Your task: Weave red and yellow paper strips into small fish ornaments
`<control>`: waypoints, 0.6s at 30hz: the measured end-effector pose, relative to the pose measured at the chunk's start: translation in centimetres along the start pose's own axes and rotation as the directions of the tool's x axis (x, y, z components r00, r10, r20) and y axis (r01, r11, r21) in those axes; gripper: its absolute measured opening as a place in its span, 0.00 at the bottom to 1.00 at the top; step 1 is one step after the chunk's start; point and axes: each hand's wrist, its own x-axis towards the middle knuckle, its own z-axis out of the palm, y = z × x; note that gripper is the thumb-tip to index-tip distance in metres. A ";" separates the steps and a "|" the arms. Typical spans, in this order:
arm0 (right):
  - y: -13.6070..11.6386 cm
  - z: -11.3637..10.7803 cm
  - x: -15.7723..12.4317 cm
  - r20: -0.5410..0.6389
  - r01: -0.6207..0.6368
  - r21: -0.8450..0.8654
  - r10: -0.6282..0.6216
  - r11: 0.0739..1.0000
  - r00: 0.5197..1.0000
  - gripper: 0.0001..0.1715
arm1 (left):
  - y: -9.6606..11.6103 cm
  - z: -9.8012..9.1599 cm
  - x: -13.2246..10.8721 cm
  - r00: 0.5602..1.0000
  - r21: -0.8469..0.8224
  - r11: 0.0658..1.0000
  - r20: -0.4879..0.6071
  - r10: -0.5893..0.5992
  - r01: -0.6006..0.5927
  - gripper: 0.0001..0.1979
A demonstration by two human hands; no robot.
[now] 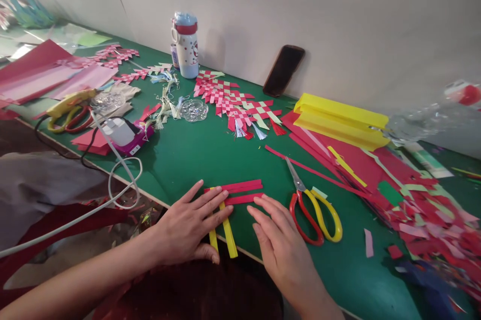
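Near the table's front edge, my left hand [191,222] lies with fingers spread over crossed paper strips, pressing them to the green top. Two red paper strips [244,193] run to the right from under its fingers. Two yellow paper strips [230,232] cross them and stick out past the table edge toward me. My right hand [280,240] has its fingers stretched out, with the fingertips at the right end of the lower red strip. Whether they touch it I cannot tell. Scissors [302,197] with one red and one yellow handle lie just right of that hand.
Woven paper fish [225,97] with tassels lie at the back, beside a water bottle [187,47]. A phone [283,70] leans on the wall. Folded yellow paper [338,119] and paper scraps [432,225] cover the right. A power strip [133,140] with a white cable sits left.
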 end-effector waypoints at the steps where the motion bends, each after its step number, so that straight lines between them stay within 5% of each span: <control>1: 0.0 0.1 0.1 -0.003 0.005 -0.001 -0.005 1.000 1.000 0.18 | 0.1 0.2 0.0 1.000 -0.008 1.000 0.004 0.000 0.000 0.46; 7: -0.3 0.2 1.6 -0.034 0.051 0.006 -0.051 0.999 0.998 0.17 | -0.4 0.0 0.0 1.000 -0.081 0.997 -0.005 0.016 -0.017 0.48; 9: -0.4 0.3 2.4 -0.054 0.063 0.010 -0.062 0.998 0.997 0.17 | -0.7 -0.5 0.0 0.998 -0.114 0.993 -0.048 0.033 -0.038 0.41; 11: -0.6 0.4 2.9 -0.062 0.071 0.011 -0.070 0.997 0.996 0.17 | -1.1 -0.9 0.0 0.982 -0.148 0.988 -0.178 -0.068 0.041 0.26; 14: -0.7 0.7 3.3 -0.055 0.064 0.004 -0.064 0.998 0.996 0.17 | -1.4 -1.3 0.2 0.867 -0.218 0.925 -0.333 -0.371 0.312 0.15; 16: -0.6 1.0 3.4 -0.045 0.047 -0.016 -0.048 0.999 0.998 0.17 | -1.5 -1.4 0.6 0.816 -0.219 0.870 -0.305 -0.491 0.442 0.12; 18: -0.6 1.2 3.8 -0.025 0.029 -0.032 -0.030 0.999 0.999 0.18 | -1.4 -1.2 1.0 0.810 -0.182 0.844 -0.238 -0.536 0.505 0.15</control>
